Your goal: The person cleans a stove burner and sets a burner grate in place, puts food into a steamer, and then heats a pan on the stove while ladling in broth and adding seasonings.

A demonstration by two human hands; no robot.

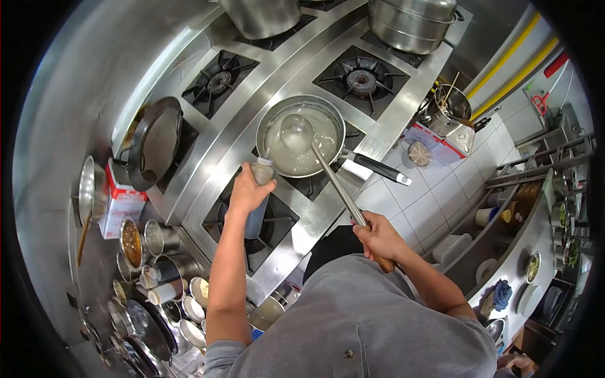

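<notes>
A pan point(265, 126) of pale, cloudy liquid sits on a stove burner in the middle, its black handle point(381, 169) pointing right. My right hand point(378, 236) is closed around the wooden-ended handle of a long metal ladle point(337, 183). The ladle's bowl rests in the liquid, near the pan's upper middle. My left hand point(249, 192) grips a squeeze bottle point(257, 214), whose light cap end is beside the pan's lower left rim. The bottle's lower part hangs over a burner.
Bare burners point(361, 80) and large steel pots point(413, 25) stand behind the pan. A dark wok point(159, 142) is at left, above many sauce containers point(165, 291). Shelving and a counter point(504, 277) run along the right. Part of another person point(520, 362) shows at bottom right.
</notes>
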